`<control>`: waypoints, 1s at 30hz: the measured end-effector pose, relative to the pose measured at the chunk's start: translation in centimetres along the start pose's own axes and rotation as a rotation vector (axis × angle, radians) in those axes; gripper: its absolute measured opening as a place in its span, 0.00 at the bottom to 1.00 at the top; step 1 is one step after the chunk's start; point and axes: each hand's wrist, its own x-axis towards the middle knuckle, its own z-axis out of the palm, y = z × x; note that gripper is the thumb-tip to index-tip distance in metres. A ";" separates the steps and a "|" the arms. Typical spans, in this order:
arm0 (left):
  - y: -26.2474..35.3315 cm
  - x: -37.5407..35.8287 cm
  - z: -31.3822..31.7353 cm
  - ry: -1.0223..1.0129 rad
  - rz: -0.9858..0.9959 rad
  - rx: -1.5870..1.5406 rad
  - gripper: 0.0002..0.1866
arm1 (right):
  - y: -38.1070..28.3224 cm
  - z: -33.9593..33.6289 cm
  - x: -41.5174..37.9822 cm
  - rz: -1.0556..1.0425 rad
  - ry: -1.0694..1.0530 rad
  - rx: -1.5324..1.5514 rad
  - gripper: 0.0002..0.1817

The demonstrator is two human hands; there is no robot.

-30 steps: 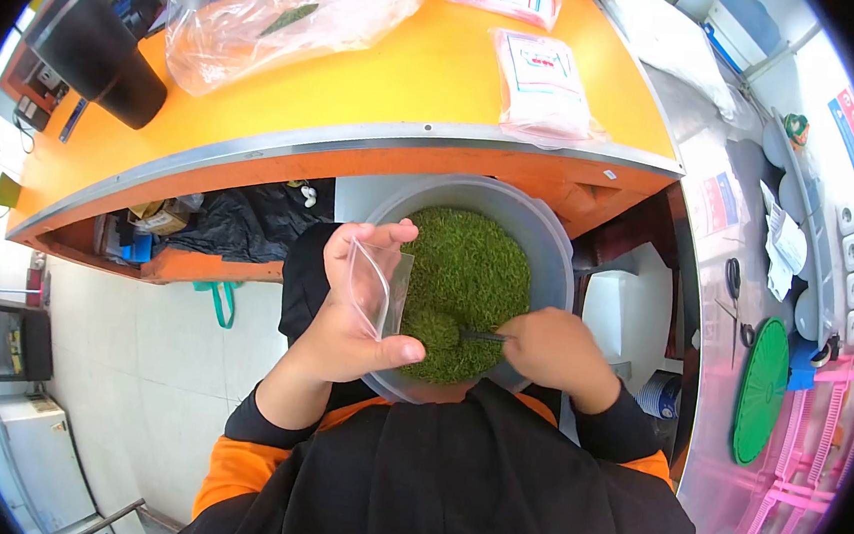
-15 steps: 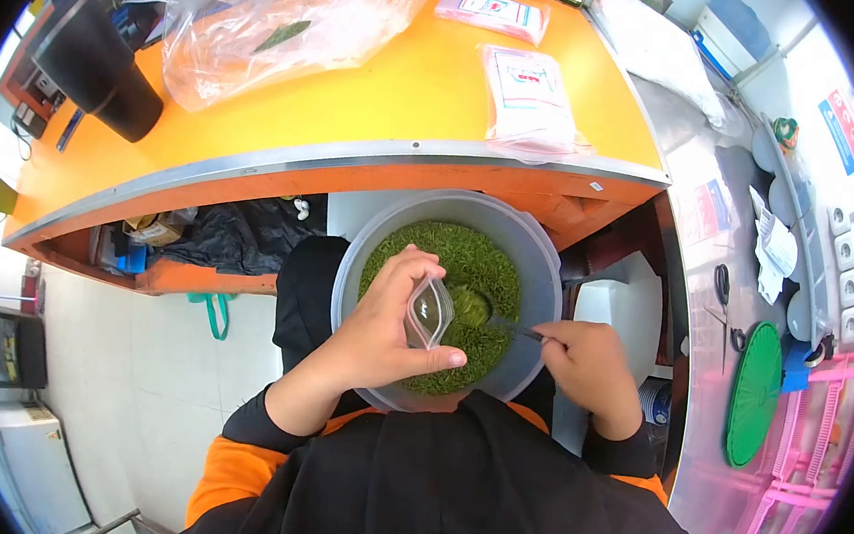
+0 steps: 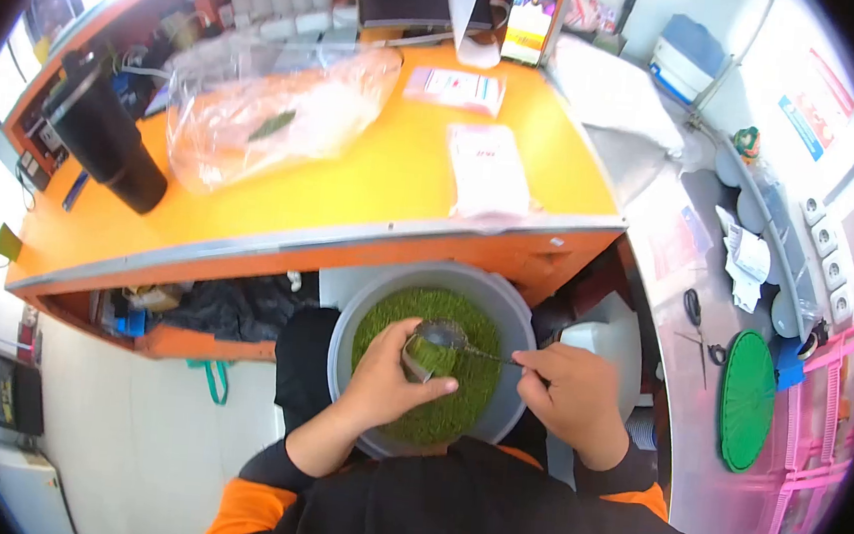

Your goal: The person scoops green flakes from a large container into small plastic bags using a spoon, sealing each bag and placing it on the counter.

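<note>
A large pale plastic tub (image 3: 521, 327) between my knees holds fine green shredded leaves (image 3: 451, 409). Over it, my left hand (image 3: 378, 382) grips a small clear plastic bag (image 3: 417, 371) between thumb and fingers, its mouth facing up. Green shows at the bag's opening. My right hand (image 3: 577, 397) pinches the handle of a dark metal spoon (image 3: 485, 354). The spoon's bowl lies right at the bag's mouth, close to my left fingertips.
Ahead stands an orange-yellow desk (image 3: 331, 209) with packs of plastic bags (image 3: 488, 171), a large clear bag (image 3: 288, 116), a black tumbler (image 3: 110, 147) and a phone (image 3: 528, 24). On the right counter lie scissors (image 3: 693, 308) and a green round lid (image 3: 747, 403).
The spoon has come up out of the leaves and moved left to the bag's mouth. My left hand still holds the bag. The view has tilted up, showing more of the desk's back.
</note>
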 end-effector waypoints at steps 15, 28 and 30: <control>-0.2 -1.2 0.7 0.103 0.128 0.232 0.38 | -1.5 6.1 1.0 -0.130 -0.383 0.282 0.12; 2.3 -0.6 -3.5 -0.274 0.091 -0.012 0.10 | -0.1 4.9 0.3 -0.149 -0.206 0.673 0.14; 2.5 -0.6 -3.6 -0.287 0.155 0.056 0.11 | 0.4 5.0 0.0 -0.146 -0.231 0.710 0.15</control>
